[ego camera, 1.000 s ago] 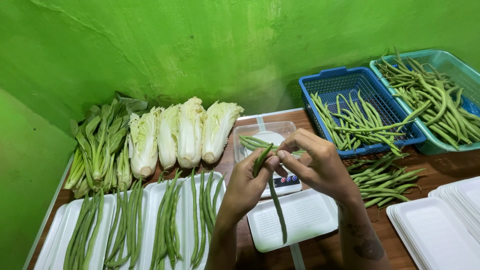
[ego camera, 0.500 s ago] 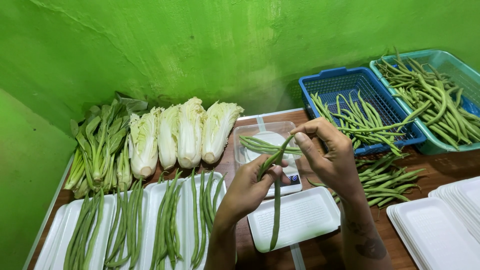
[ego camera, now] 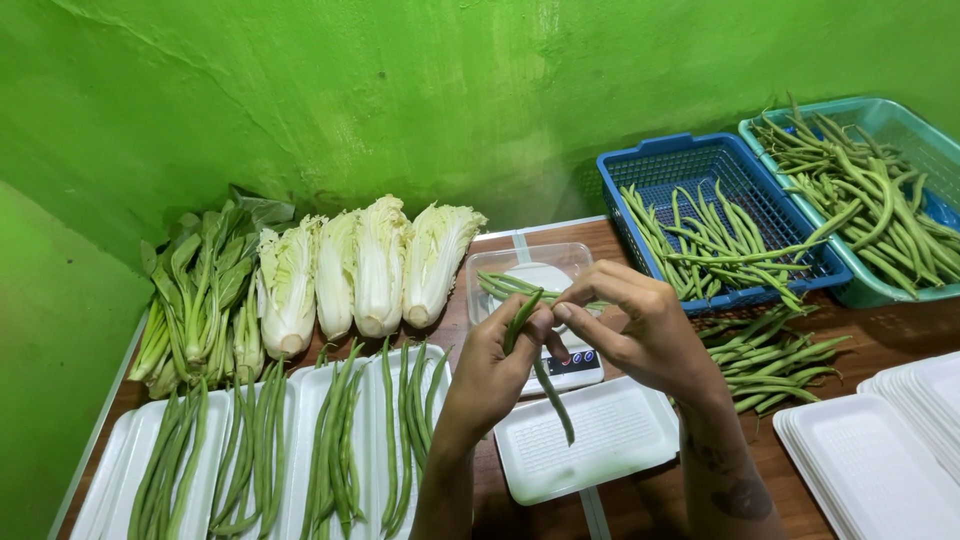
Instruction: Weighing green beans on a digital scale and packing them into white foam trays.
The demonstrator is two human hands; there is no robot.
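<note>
My left hand [ego camera: 497,366] and my right hand [ego camera: 640,325] meet over the table and together pinch a long green bean [ego camera: 553,398]. The bean's upper end sticks up between my left fingers and its lower end hangs over an empty white foam tray [ego camera: 620,440]. Just behind my hands a small scale [ego camera: 578,366] carries a clear plastic tub [ego camera: 490,267] with a few beans in it.
Several white trays of beans [ego camera: 330,450] lie at the front left. Napa cabbages [ego camera: 370,265] and leafy greens [ego camera: 195,295] lie behind them. A blue basket [ego camera: 700,165] and a teal basket [ego camera: 900,125] hold beans, with loose beans [ego camera: 775,355] and stacked empty trays [ego camera: 880,460] at the right.
My right hand rose toward the tub half a second ago and has come back down to my left hand. The bean now hangs lower, over the empty tray.
</note>
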